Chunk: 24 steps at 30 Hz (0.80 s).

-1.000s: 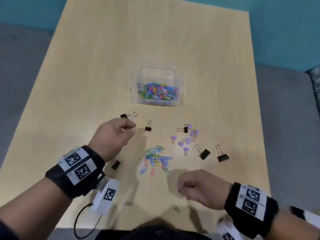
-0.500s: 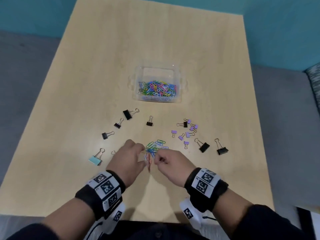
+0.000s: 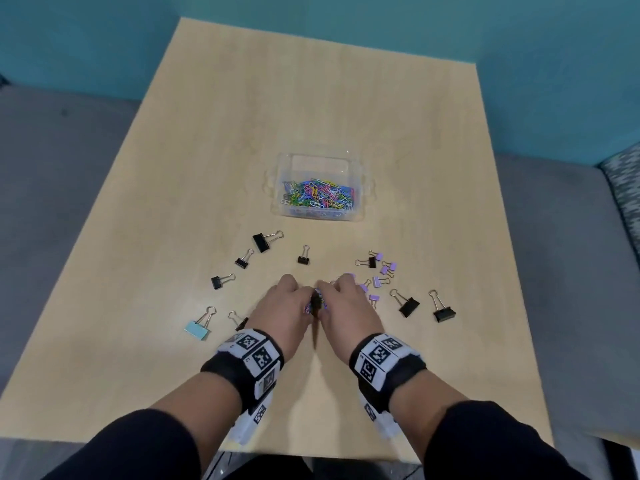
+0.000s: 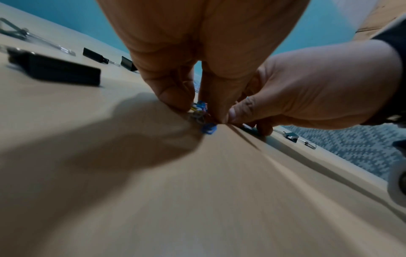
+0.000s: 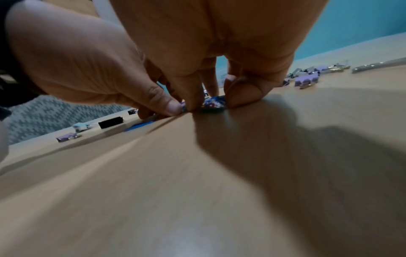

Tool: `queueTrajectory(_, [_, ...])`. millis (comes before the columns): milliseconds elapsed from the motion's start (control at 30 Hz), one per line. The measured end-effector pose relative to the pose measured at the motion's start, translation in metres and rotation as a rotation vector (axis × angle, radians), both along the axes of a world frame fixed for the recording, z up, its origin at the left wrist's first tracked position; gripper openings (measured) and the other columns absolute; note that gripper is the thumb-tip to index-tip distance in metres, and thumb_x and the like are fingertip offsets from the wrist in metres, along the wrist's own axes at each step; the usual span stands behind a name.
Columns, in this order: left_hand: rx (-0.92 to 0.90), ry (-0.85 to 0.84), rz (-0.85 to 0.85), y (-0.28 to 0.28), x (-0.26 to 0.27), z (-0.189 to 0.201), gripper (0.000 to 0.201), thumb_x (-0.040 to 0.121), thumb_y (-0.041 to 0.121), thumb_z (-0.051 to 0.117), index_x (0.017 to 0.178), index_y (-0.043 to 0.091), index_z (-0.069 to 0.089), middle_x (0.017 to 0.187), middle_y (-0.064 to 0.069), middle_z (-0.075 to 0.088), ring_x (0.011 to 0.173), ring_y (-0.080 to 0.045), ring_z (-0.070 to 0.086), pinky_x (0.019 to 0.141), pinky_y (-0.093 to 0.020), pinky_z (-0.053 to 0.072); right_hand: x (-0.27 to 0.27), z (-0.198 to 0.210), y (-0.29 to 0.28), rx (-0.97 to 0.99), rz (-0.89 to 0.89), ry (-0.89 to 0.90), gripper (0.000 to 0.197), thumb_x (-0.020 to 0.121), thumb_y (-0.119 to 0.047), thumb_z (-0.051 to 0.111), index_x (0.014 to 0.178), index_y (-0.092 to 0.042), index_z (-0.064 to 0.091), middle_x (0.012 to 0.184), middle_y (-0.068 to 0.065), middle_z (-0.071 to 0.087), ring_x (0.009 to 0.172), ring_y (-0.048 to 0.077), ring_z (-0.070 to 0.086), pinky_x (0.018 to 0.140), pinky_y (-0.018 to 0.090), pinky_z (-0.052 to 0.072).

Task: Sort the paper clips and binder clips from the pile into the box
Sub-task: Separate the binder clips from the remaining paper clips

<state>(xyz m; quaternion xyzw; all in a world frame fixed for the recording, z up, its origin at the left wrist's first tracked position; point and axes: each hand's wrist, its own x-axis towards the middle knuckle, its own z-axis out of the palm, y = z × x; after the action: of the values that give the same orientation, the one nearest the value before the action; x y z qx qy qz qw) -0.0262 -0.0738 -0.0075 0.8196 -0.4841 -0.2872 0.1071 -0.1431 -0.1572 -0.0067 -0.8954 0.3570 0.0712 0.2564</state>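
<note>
The left hand (image 3: 287, 306) and the right hand (image 3: 346, 304) press together on the table (image 3: 173, 358), fingers curled around a little heap of paper clips (image 4: 201, 113). The clips look light, thin and slippery, so scooping from both sides probably works best. The box (image 3: 362, 188) sits farther back, binder clips (image 3: 408, 306) around.
</note>
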Motion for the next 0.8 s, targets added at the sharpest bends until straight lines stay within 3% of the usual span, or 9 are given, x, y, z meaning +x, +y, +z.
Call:
queueTrajectory(200, [0.01,-0.09,-0.048,-0.003,0.001,0.001,0.004,0.089,0.014,0.049,0.089,0.014,0.053,0.09,-0.002,0.042,0.068,-0.023,0.041,0.058,-0.033,0.037,0.0,0.001,-0.004,-0.044,0.093,0.036,0.021,0.086,0.001,0.044,0.1,-0.014,0.049,0.107,0.007,0.044,0.087,0.023,0.04,0.062,0.033,0.035])
queueTrajectory(300, [0.016,-0.12,-0.087,-0.001,0.002,0.001,0.012,0.082,0.004,0.05,0.083,0.016,0.05,0.083,0.001,0.033,0.059,-0.021,0.031,0.054,-0.031,0.031,-0.002,0.003,-0.005,-0.042,0.108,0.036,0.021,0.084,0.005,0.045,0.094,-0.013,0.048,0.103,0.009,0.046,0.082,0.023,0.039,0.059,0.034,0.032])
queueTrajectory(433, [-0.021,-0.096,-0.079,0.001,0.005,0.003,0.018,0.082,0.004,0.054,0.077,0.019,0.046,0.08,0.003,0.035,0.05,-0.01,0.022,0.054,-0.03,0.03,-0.003,0.004,-0.008,-0.039,0.141,0.067,0.024,0.082,0.006,0.047,0.086,-0.017,0.041,0.098,0.008,0.046,0.077,0.021,0.033,0.057,0.035,0.03])
queueTrajectory(500, [-0.029,-0.058,-0.021,0.003,0.007,0.002,0.013,0.083,0.006,0.057,0.077,0.016,0.05,0.079,0.003,0.038,0.05,-0.011,0.032,0.053,-0.031,0.035,-0.002,0.003,-0.009,-0.024,0.131,0.053,0.027,0.082,0.006,0.048,0.083,-0.019,0.037,0.093,0.007,0.045,0.075,0.022,0.034,0.055,0.033,0.027])
queueTrajectory(567, [-0.023,-0.011,0.045,0.005,0.009,0.003,0.005,0.086,0.013,0.057,0.082,0.015,0.057,0.081,0.003,0.046,0.061,-0.019,0.049,0.058,-0.032,0.042,-0.003,0.004,-0.012,0.026,0.086,0.03,0.016,0.085,0.0,0.049,0.085,-0.016,0.044,0.088,0.001,0.043,0.072,0.022,0.037,0.052,0.03,0.026])
queueTrajectory(667, [-0.019,0.105,0.151,0.006,0.014,0.008,0.011,0.089,0.024,0.054,0.084,0.02,0.063,0.083,0.004,0.053,0.075,-0.019,0.055,0.064,-0.029,0.038,-0.005,0.007,-0.019,0.192,-0.039,-0.016,0.009,0.087,-0.008,0.05,0.085,-0.016,0.053,0.084,0.0,0.052,0.073,0.021,0.049,0.059,0.034,0.04])
queueTrajectory(733, [-0.052,0.218,0.236,0.003,0.022,0.017,0.007,0.085,0.024,0.061,0.079,0.022,0.064,0.08,0.005,0.057,0.072,-0.017,0.058,0.064,-0.027,0.041,-0.002,0.013,-0.028,0.373,-0.207,-0.111,0.011,0.084,-0.008,0.055,0.079,-0.018,0.056,0.075,0.001,0.06,0.064,0.018,0.055,0.059,0.032,0.047])
queueTrajectory(800, [-0.105,0.327,0.312,-0.008,0.035,0.027,0.006,0.081,0.021,0.066,0.076,0.02,0.066,0.072,0.003,0.061,0.065,-0.018,0.062,0.063,-0.031,0.051,0.007,0.02,-0.042,0.516,-0.349,-0.195,0.013,0.08,-0.007,0.059,0.074,-0.018,0.058,0.061,-0.002,0.06,0.049,0.014,0.053,0.049,0.028,0.045])
